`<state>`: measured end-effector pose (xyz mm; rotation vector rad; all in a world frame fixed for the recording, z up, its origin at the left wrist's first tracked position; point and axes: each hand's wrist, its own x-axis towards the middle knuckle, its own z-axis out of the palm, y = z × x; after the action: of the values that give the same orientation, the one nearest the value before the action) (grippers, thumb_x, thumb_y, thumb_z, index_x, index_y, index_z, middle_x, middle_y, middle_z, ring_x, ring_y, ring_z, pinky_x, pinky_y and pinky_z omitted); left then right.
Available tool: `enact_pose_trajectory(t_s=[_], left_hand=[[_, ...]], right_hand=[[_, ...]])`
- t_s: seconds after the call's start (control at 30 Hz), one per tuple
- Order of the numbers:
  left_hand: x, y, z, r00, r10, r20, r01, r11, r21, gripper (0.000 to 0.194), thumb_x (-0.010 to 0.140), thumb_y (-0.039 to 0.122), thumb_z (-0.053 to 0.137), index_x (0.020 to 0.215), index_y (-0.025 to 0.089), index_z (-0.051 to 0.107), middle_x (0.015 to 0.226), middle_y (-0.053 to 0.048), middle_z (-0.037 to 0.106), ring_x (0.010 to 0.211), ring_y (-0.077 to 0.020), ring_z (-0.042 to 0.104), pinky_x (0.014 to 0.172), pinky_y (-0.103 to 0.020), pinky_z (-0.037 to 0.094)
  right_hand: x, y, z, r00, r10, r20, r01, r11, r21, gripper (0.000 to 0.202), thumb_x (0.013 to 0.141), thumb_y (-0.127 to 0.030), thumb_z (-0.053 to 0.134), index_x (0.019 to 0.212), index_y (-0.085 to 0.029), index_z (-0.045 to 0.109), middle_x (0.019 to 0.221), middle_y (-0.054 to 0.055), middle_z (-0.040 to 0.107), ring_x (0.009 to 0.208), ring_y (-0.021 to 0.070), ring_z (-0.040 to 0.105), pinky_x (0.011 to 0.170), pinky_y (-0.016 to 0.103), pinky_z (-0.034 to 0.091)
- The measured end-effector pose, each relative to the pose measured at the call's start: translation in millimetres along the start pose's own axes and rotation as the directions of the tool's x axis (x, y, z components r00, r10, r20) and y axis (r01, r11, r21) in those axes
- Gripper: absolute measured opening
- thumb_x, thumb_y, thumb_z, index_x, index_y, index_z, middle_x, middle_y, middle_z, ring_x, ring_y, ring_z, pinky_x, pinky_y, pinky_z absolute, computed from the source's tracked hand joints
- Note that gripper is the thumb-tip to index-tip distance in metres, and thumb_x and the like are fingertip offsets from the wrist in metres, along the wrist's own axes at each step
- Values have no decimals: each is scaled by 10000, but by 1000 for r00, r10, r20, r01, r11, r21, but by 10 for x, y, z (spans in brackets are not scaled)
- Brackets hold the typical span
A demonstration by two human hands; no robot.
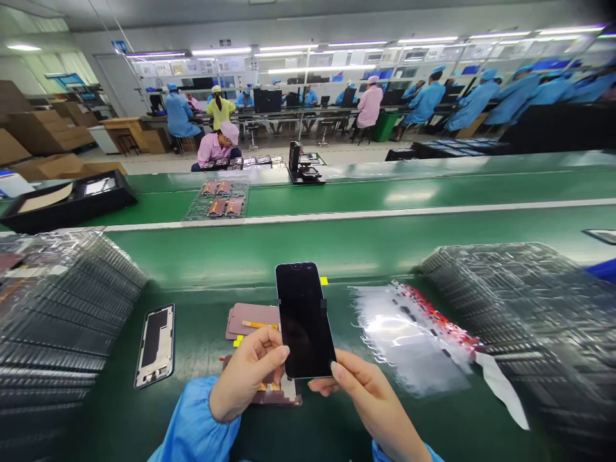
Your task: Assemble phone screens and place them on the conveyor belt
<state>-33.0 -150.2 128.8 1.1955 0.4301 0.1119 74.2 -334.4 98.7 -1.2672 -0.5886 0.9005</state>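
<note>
A black phone screen (304, 321) with a thin light edge is held upright and slightly tilted above the green mat. My left hand (253, 372) pinches its lower left edge between thumb and fingers. At the lower right corner, my right hand (360, 391) grips it with thumb on the front and fingers behind. Behind and below the screen lie brownish-pink flat parts (240, 317) with orange flex strips, partly covered by my left hand. To the left, a phone frame (155, 346) with a black and beige inside rests on the mat.
Stacks of clear plastic trays stand at the left (67, 333) and right (520, 308). Clear film sheets (404, 340) with red tabs lie right of my hands. Beyond the white rail, a tray of parts (219, 199) and a black stand (304, 168) sit on the green surface.
</note>
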Motion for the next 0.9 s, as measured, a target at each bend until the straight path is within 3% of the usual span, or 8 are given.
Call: enact_pose_trajectory(t_s=[0.13,0.5,0.7,0.9], left_hand=[[-20,-5,-4,1000,15,15,-15,999,42,357,782,447,734,758,164,517,624,60,521,471,-40,454,502,-187,343],[-5,37,-21,999,29,23,-30,998,56,342,795,435,727,734,156,541,641,56,502,489,-41,431,507,-190,331],[2,22,-44,1000,9,15,-9,999,47,356,787,442,736,732,158,529,616,61,488,482,-37,422,492,-177,302],[10,3,-45,1000,-5,22,5,1000,11,363,770,443,752,711,156,538,588,58,515,469,-36,449,492,-169,333]], right_hand=[[-14,-22,7,999,-39,-8,39,995,-95,334,961,-456,527,1146,-237,697,882,64,766,796,222,731,709,308,559],[-39,-179,114,984,-167,-64,135,928,-348,419,983,-479,437,1114,-203,722,739,52,767,722,236,709,666,306,512],[-6,-142,126,985,-155,-74,136,966,-218,406,992,-464,440,1173,-225,715,761,48,775,756,246,701,709,335,509],[22,-41,103,994,-77,-76,76,997,-12,382,972,-474,496,1104,-213,741,781,59,774,730,220,693,696,331,515]])
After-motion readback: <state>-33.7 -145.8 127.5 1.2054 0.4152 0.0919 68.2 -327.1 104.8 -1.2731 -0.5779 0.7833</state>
